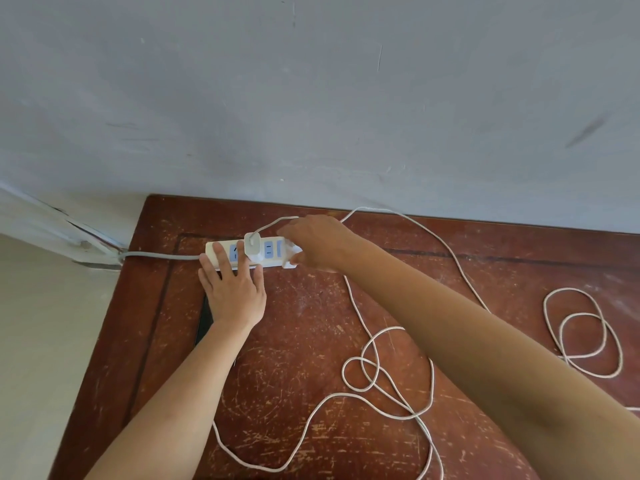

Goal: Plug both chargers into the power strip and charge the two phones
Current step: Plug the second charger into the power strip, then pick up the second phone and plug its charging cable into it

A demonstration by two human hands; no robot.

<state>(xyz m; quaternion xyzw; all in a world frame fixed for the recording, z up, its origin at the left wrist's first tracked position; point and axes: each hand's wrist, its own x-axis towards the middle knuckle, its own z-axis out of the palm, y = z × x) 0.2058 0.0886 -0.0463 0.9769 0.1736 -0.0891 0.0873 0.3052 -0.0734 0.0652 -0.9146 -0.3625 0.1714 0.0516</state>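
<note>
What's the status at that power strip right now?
Left hand flat on power strip, steadying. Right hand at its far end, on second charger. One charger seated. Loose cables nearby.

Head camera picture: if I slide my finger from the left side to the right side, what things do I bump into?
Grey power cord → left hand → plugged-in charger → right hand → coiled white cable.
</note>
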